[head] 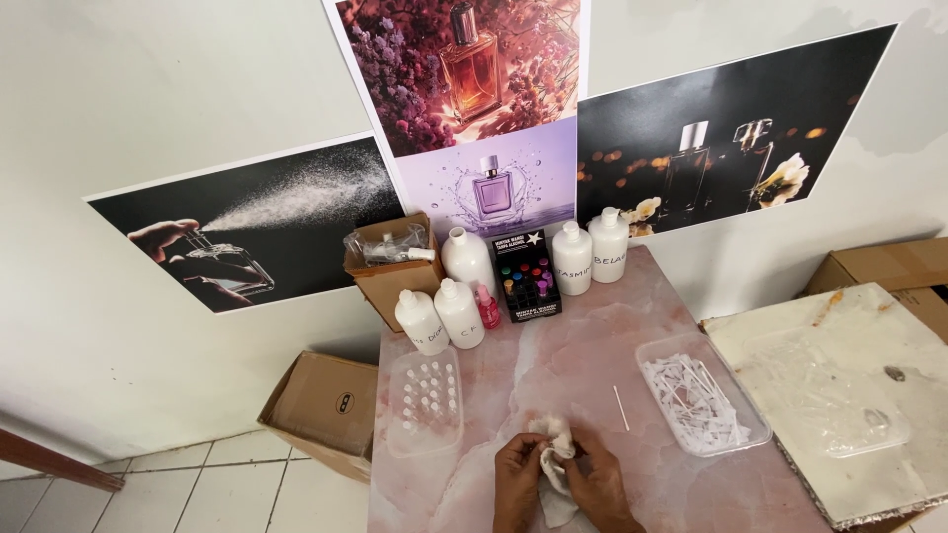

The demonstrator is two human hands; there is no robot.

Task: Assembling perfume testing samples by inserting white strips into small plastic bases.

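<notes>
Pink marble-patterned table (583,345) fills the middle of the frame. At its lower edge, both hands meet over a crumpled white cloth (555,464): the left hand (517,474) pinches the cloth from the left, and the right hand (592,484) closes its fingers on it from the right. Just up and right of the hands lies a thin white stick (621,407). A clear tray (752,415) of white sticks sits at the right, a clear tray of small vials (427,400) at the left. White bottles (464,259) and a black box (529,276) of coloured vials stand along the wall.
</notes>
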